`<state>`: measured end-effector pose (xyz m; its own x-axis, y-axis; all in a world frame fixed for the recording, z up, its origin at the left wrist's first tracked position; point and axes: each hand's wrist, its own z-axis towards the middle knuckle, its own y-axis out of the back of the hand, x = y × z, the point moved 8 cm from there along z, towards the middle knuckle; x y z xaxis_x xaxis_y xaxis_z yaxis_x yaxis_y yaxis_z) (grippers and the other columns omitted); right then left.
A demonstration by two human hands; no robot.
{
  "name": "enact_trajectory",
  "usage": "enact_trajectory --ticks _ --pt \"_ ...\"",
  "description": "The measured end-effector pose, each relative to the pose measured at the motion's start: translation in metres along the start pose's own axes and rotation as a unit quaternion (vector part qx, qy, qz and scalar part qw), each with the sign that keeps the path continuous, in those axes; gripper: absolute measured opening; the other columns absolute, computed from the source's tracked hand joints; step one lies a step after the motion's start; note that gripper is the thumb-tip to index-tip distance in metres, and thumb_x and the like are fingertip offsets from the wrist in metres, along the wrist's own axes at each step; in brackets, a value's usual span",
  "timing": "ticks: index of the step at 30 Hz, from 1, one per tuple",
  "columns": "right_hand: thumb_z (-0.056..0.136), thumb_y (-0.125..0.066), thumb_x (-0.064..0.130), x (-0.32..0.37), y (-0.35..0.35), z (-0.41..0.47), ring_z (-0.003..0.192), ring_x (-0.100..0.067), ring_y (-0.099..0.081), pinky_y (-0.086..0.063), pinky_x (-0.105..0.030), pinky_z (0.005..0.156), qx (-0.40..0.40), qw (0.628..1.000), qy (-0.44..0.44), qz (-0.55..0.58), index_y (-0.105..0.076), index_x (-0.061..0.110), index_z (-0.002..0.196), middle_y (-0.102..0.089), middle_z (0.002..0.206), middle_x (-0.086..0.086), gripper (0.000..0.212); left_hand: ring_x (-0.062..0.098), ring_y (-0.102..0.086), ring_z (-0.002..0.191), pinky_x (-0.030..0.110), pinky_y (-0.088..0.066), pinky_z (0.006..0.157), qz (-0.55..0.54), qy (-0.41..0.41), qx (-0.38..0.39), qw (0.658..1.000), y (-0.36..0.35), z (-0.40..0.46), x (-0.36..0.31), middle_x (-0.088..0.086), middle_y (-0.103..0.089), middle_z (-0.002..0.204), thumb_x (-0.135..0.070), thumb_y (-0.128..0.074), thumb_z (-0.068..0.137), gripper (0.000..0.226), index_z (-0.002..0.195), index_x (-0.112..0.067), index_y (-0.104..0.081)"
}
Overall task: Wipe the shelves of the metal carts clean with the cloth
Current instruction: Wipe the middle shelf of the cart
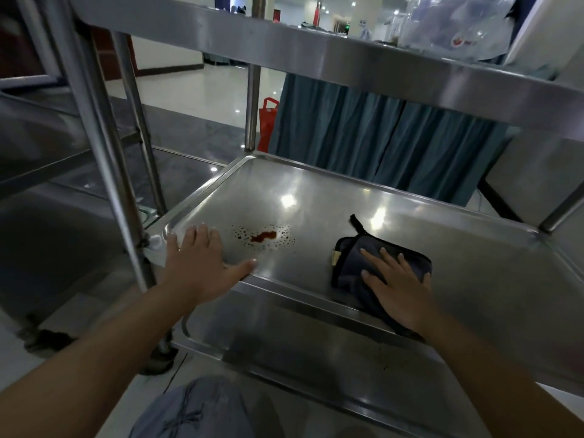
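Still red-spattered middle shelf, dark cloth.

Both forearms bare to frame edge, no sleeves in view. Left hand: no ring, no watch, no glove; nails short, pale. Right hand: likewise bare, no jewellery, nails short and pale. Wrists unadorned, no bands or straps. Lower frame: knee in grey-blue trousers, fabric creased, folds bunched across top. No markings or logos visible on cloth. Rest of clothing outside frame.
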<state>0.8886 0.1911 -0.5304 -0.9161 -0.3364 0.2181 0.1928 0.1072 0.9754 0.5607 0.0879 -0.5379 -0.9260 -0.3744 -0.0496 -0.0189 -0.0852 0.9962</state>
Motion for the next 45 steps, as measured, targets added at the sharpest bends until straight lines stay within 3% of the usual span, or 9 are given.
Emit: enact_trajectory --ticks 5,9,12,17,22,31,38,42,45 --pt "0.096 -0.017 0.059 0.104 -0.023 0.022 0.147 -0.016 0.006 0.013 -0.059 0.111 0.012 0.992 0.118 0.046 -0.002 0.067 0.137 -0.003 0.159 0.018 0.044 0.028 -0.009 0.147 0.046 -0.010 0.117 -0.066 -0.028 0.023 0.997 0.000 0.001 0.006 0.012 -0.012 0.159 -0.093 -0.009 0.064 0.119 0.152 -0.013 0.005" --pt "0.097 -0.015 0.058 0.177 -0.036 0.055 0.147 -0.019 0.007 0.013 -0.061 0.111 0.042 0.985 0.153 0.065 0.002 0.063 0.139 0.000 0.160 0.017 0.045 0.031 -0.035 0.136 0.045 -0.027 0.109 -0.065 -0.047 -0.052 0.995 0.025 0.032 0.036 0.014 -0.037 0.150 -0.054 -0.037 0.089 0.084 0.152 -0.014 0.001" --pt "0.098 -0.014 0.056 0.192 -0.038 0.062 0.147 -0.021 0.007 0.012 -0.061 0.111 0.049 0.984 0.168 0.044 0.006 0.063 0.139 0.004 0.160 0.015 0.046 0.026 -0.019 0.144 0.045 -0.015 0.117 -0.006 -0.041 -0.034 0.999 0.016 0.043 0.051 0.010 -0.026 0.156 -0.053 -0.026 0.093 0.073 0.151 -0.011 -0.013" --pt "0.088 -0.011 0.070 0.182 -0.045 0.041 0.146 -0.024 0.013 0.009 -0.063 0.110 0.027 0.970 0.237 -0.039 0.016 0.073 0.128 0.016 0.157 0.016 0.048 0.023 -0.016 0.144 0.044 -0.010 0.116 0.013 -0.044 -0.059 0.997 0.005 0.039 0.054 0.007 -0.026 0.156 -0.057 0.007 0.074 0.092 0.149 -0.014 -0.025" --pt "0.071 -0.008 0.088 0.224 -0.058 0.089 0.146 -0.032 0.011 0.006 -0.073 0.102 0.032 0.979 0.193 -0.063 0.009 0.069 0.131 0.011 0.160 0.010 0.065 0.023 -0.014 0.145 0.043 -0.009 0.115 -0.001 -0.048 -0.073 0.996 0.010 0.037 0.050 0.007 -0.025 0.156 -0.051 0.015 0.074 0.092 0.149 -0.016 -0.026" --pt "0.091 -0.021 0.069 0.189 -0.040 0.156 0.146 -0.035 0.003 0.000 -0.075 0.104 0.030 0.998 0.050 -0.034 -0.011 0.055 0.143 0.001 0.161 0.005 0.055 0.024 -0.017 0.145 0.040 -0.011 0.115 -0.027 -0.052 -0.079 0.995 0.017 0.031 0.048 0.009 -0.027 0.155 -0.046 0.005 0.079 0.084 0.147 -0.012 -0.031" --pt "0.067 -0.004 0.089 0.179 -0.044 0.067 0.147 -0.028 0.005 -0.001 -0.069 0.106 0.003 0.985 0.153 -0.078 0.003 0.066 0.133 0.004 0.161 0.009 0.070 0.023 -0.021 0.143 0.039 -0.010 0.117 -0.100 -0.032 -0.100 0.989 0.016 0.031 0.051 0.007 -0.029 0.155 -0.049 -0.003 0.083 0.080 0.149 -0.008 -0.023" --pt "0.066 -0.011 0.091 0.235 -0.058 0.084 0.146 -0.030 0.009 0.004 -0.072 0.105 0.020 0.980 0.183 -0.069 0.003 0.062 0.137 0.006 0.161 0.007 0.077 0.022 -0.016 0.146 0.038 -0.007 0.118 -0.113 -0.038 -0.096 0.988 0.016 0.030 0.050 0.007 -0.022 0.158 -0.059 0.011 0.081 0.090 0.151 -0.012 -0.021" --pt "0.076 -0.022 0.085 0.260 -0.057 0.114 0.146 -0.032 0.008 0.004 -0.074 0.105 0.045 0.986 0.155 -0.051 -0.004 0.058 0.142 0.005 0.161 0.004 0.073 0.021 -0.017 0.145 0.036 -0.008 0.117 -0.156 -0.022 -0.099 0.983 0.015 0.031 0.055 0.008 -0.024 0.157 -0.061 0.001 0.087 0.084 0.151 -0.012 -0.019"
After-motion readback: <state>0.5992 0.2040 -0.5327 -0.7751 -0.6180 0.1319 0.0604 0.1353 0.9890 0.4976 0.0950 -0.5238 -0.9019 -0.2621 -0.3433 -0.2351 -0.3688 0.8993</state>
